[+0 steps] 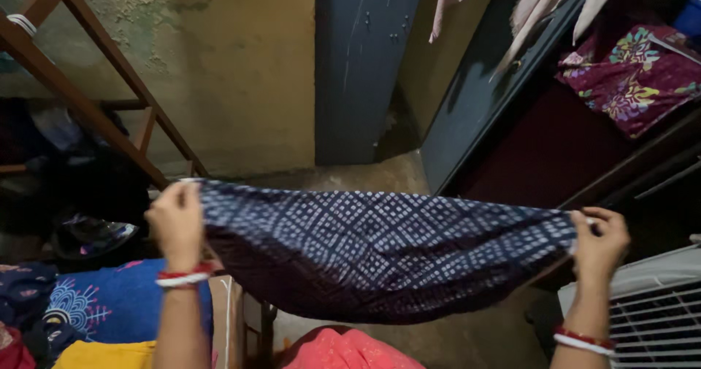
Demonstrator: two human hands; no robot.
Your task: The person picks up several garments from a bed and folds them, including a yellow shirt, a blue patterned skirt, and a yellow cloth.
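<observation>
I hold a dark blue cloth (380, 248) with a pattern of small white squares stretched between both hands, sagging in the middle. My left hand (175, 223) grips its left end, fingers closed around the edge. My right hand (600, 241) pinches the right end between thumb and fingers. Red and white bangles sit on both wrists.
A wooden frame (87, 99) leans at the left over dark clutter. Folded blue, yellow and pink cloths (117, 307) lie below. A grey metal cupboard (365, 62) stands ahead. Floral magenta fabric (631, 73) lies on a shelf at right. A white slatted appliance (657, 314) is lower right.
</observation>
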